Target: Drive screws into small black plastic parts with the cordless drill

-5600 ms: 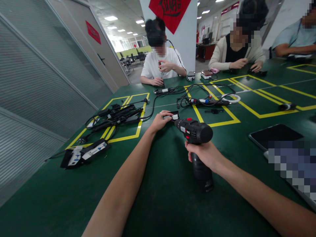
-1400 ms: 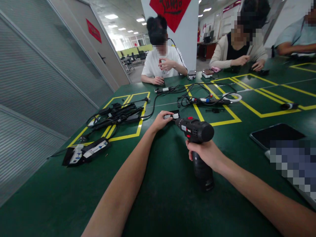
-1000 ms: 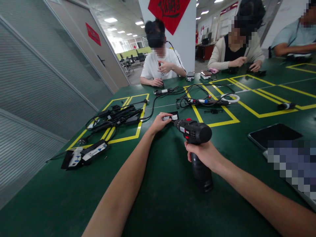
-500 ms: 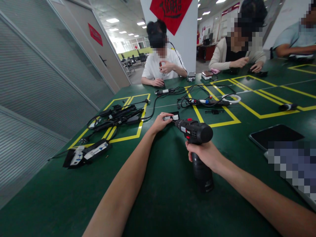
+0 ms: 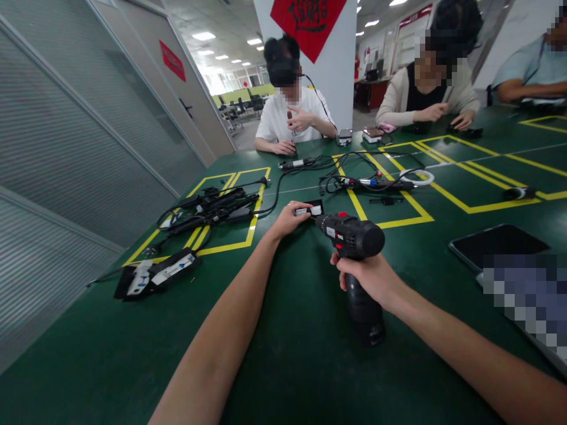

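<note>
My right hand [image 5: 370,278] is wrapped around the grip of a black cordless drill [image 5: 352,235] with red switches. The drill points forward and left, its chuck close to a small black piece with a white label [image 5: 315,210]. My left hand [image 5: 290,219] grips that piece at its left end, fingers closed on it against the table. Whether the bit touches the piece cannot be made out, as the chuck and fingers hide the contact.
Black cables and adapters [image 5: 212,206] lie piled at left on the green table [image 5: 283,354], before an opened black casing [image 5: 172,268]. A corded tool [image 5: 376,184] and white ring [image 5: 419,177] lie ahead. A phone [image 5: 498,243] is at right. Several people sit opposite.
The drill and both hands keep nearly the same place throughout. My right index finger now looks slightly farther forward from the drill's grip. The view shifts a little.
</note>
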The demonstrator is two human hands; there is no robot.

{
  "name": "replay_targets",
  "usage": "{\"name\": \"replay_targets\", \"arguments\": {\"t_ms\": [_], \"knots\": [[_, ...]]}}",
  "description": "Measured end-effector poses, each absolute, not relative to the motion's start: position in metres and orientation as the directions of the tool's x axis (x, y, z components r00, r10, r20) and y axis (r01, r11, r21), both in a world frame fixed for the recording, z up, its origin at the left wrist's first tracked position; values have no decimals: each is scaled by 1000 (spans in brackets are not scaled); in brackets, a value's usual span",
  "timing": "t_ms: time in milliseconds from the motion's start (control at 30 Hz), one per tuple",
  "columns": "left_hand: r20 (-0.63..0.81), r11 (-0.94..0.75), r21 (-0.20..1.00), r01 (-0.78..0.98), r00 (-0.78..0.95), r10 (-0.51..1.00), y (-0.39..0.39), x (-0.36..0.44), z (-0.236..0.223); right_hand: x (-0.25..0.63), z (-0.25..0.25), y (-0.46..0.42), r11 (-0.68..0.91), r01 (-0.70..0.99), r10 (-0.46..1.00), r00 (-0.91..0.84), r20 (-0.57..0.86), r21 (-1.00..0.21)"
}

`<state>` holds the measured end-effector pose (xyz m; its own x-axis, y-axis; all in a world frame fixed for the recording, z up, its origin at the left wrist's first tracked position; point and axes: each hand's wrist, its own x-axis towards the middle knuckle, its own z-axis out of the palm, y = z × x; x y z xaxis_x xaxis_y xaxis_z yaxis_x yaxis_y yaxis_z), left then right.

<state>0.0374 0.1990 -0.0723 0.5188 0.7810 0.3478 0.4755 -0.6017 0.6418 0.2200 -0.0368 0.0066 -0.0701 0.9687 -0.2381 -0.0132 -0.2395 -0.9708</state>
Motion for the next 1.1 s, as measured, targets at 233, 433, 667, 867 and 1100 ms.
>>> {"name": "replay_targets", "arguments": {"t_ms": [233, 433, 667, 867, 1100], "knots": [[352, -604, 651, 459, 523, 777, 200, 37, -73, 219, 4, -37, -218, -9, 974, -71, -217, -976], [334, -594, 651, 472, 525, 783, 198, 37, -71, 220, 8, -40, -226, -73, 971, -93, -219, -971], [345, -609, 641, 468, 533, 773, 198, 37, -70, 218, 6, -38, -200, 15, 978, -56, -201, -980], [337, -608, 634, 478, 536, 774, 202, 36, -73, 217, 3, -37, -198, 78, 979, -24, -201, -977], [340, -607, 636, 476, 533, 774, 202, 36, -73, 216, -2, -36, -156, 8, 987, -28, -157, -988]]}}
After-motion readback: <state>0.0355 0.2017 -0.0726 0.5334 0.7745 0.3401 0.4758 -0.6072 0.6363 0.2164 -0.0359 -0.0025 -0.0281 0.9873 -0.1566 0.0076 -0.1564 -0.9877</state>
